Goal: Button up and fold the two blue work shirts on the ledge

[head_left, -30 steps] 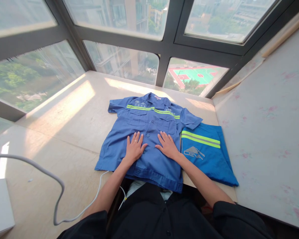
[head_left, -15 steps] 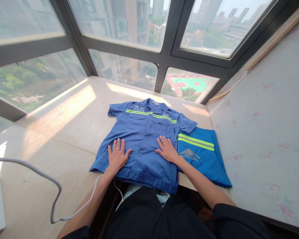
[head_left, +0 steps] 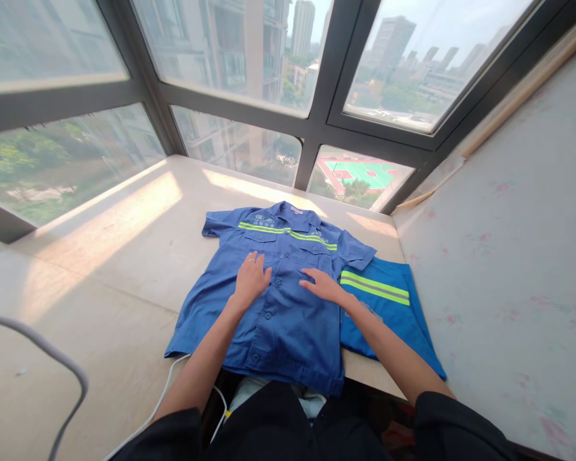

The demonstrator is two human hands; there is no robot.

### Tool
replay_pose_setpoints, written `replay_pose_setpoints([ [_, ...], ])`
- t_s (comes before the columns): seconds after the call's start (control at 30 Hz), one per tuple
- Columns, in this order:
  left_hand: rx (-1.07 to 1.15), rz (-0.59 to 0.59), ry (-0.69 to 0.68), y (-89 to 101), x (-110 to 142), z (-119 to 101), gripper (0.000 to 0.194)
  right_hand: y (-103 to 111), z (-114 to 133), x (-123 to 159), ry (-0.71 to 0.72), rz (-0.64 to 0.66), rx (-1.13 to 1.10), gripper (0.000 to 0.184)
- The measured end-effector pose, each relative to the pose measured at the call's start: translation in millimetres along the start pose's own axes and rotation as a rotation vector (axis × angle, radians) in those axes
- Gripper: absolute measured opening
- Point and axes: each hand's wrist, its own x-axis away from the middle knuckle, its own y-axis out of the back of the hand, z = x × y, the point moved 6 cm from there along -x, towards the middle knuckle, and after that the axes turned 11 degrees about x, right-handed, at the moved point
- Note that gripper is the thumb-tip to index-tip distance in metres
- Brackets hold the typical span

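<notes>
A blue short-sleeved work shirt [head_left: 288, 320] lies spread out front side up, collar toward the window, its buttons running down the middle. A yellow-green and grey reflective stripe crosses its chest. My left hand [head_left: 252, 276] is over the shirt's left half below the pocket, fingers apart, holding nothing. On the other side of the buttons, my right hand [head_left: 322, 285] is over the cloth with its fingers stretched out and nothing in them. Whether either hand touches the cloth I cannot tell. Beside the shirt's right edge lies a folded brighter blue garment [head_left: 381, 320], partly under the sleeve and behind my right forearm.
The pale tabletop [head_left: 110, 282] reaches to the window frame [head_left: 230, 114]. A grey cable [head_left: 43, 349] loops at the left, and a thin white cord [head_left: 166, 384] passes near my left forearm. A flowered wall [head_left: 499, 275] bounds the right side.
My left hand has moved up and right, from low on the shirt toward the buttons. My right hand has shifted slightly, its fingers now turned more to the left. The view has tilted slightly upward.
</notes>
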Motion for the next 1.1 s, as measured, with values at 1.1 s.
replay_pose_setpoints([
  [1.1,0.102,0.22,-0.189,-79.4,-85,2,0.056,51,-30,-163,0.125,-0.203,0.262,0.046],
])
